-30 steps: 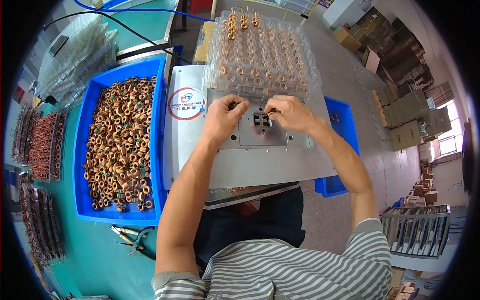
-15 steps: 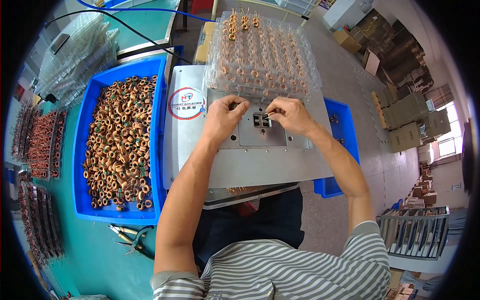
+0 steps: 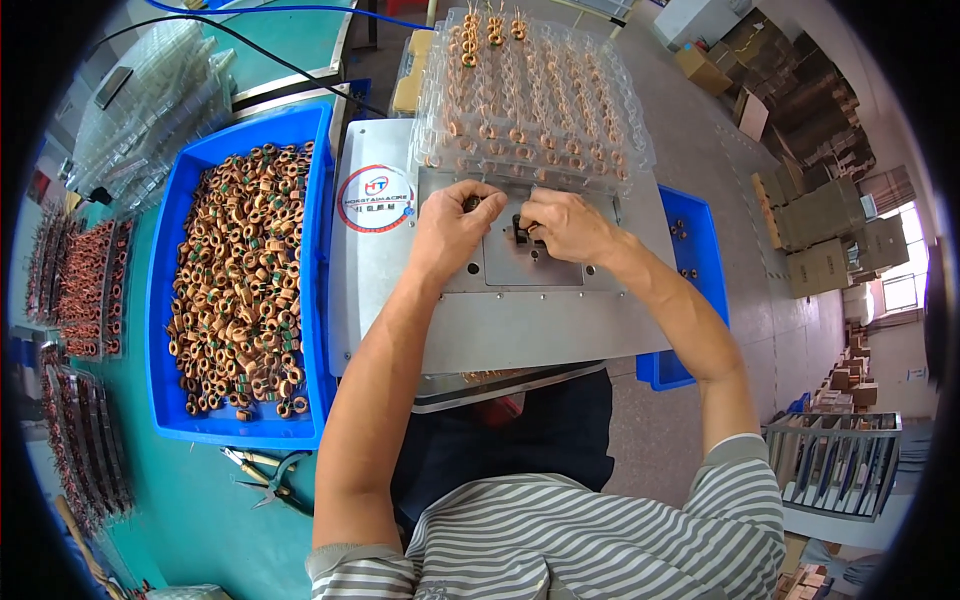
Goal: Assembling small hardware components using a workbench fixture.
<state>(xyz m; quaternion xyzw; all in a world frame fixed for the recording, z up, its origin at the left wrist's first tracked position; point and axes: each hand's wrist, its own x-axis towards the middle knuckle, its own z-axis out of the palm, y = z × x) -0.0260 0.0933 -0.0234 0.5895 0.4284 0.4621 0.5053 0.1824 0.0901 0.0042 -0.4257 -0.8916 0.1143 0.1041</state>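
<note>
My left hand (image 3: 450, 228) is closed above the metal machine plate (image 3: 400, 310), thumb against curled fingers. Between them shows part of a small copper-wound ring coil (image 3: 470, 203), mostly hidden by the fingers. Just to its right, my right hand (image 3: 570, 228) bends over the small square fixture (image 3: 522, 236) set in the plate. Its fingers are pinched together at the fixture's opening, covering much of it; whatever they grip is hidden. Behind both hands stands a stack of clear plastic trays (image 3: 540, 110), with several ring coils (image 3: 470, 45) upright in the top one.
Left of the machine, a blue bin (image 3: 160, 330) holds a heap of copper ring coils (image 3: 240, 290). Pliers (image 3: 270, 485) lie on the green table (image 3: 200, 530) near it. At the machine's right is another blue bin (image 3: 705, 275) with a few coils.
My right hand has moved slightly left and lower onto the fixture, now covering more of its opening. My left hand stays closed in nearly the same place.
</note>
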